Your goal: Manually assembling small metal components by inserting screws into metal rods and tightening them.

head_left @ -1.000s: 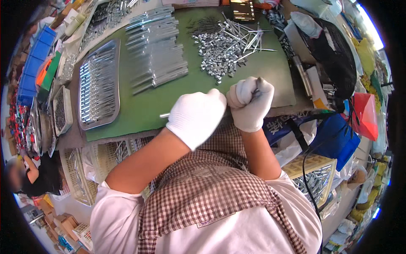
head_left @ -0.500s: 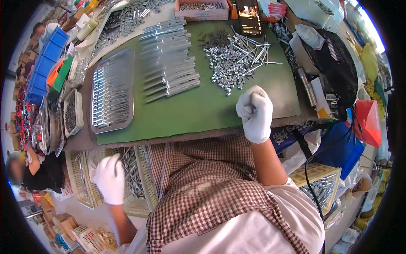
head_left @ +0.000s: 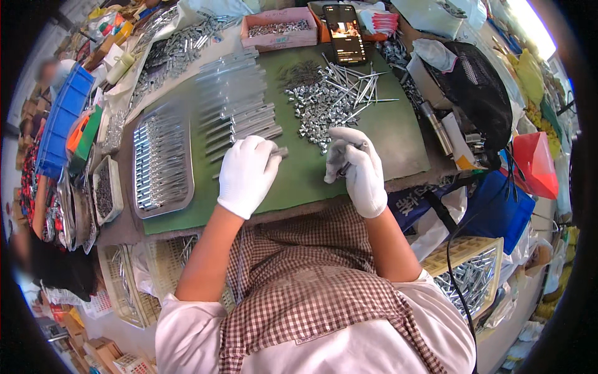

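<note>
My left hand (head_left: 248, 176), in a white glove, is over the near end of a row of silver metal rods (head_left: 240, 118). Its fingers close on one metal rod, whose end (head_left: 281, 151) sticks out past the fingertips. My right hand (head_left: 360, 171), gloved and grey at the fingertips, curls over the green mat (head_left: 299, 181). Its fingers are bent together around something small and dark that I cannot make out. Just beyond it lies a heap of small silver metal pieces (head_left: 314, 112), with long thin pins (head_left: 358, 84) beside them.
Left of the rods, a metal tray (head_left: 192, 168) holds a neat row of slim metal parts. At the back stand a pink box (head_left: 277, 42) of small parts and a phone (head_left: 344, 37). A black mesh bag (head_left: 486, 87) and a red container (head_left: 536, 165) are at the right.
My left hand has risen from beside the crates below the table to the rods and grips one. My right hand has moved slightly left, its fist loosened into a curl. The view has shifted.
</note>
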Demonstrator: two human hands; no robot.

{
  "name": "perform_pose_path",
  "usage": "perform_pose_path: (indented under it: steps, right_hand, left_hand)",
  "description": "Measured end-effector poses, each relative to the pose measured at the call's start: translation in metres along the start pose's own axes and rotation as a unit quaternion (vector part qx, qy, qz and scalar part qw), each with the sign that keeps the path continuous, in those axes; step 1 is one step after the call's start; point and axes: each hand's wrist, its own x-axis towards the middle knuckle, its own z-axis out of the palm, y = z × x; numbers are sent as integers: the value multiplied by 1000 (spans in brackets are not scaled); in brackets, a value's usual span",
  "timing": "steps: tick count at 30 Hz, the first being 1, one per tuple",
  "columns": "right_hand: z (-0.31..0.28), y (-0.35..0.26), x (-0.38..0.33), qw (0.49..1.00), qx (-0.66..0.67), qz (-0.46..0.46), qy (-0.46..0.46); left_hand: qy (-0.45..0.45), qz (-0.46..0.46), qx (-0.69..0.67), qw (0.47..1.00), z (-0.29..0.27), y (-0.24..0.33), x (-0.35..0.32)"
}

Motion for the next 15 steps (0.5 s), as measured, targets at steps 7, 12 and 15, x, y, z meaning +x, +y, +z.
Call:
perform_pose_path:
  steps: [7,12,15]
  right_hand:
    - [13,-6,-5,958,-265,101,-49]
    - [18,-12,-4,960,-238,134,-64]
    - [14,-13,-7,950,-280,123,-66]
  left_hand:
    - [-133,-28,11,991,-39,8,-12]
    - [-71,73,6,995,-42,38,-11]
    - [-85,39,-50,994,-43,34,-16]
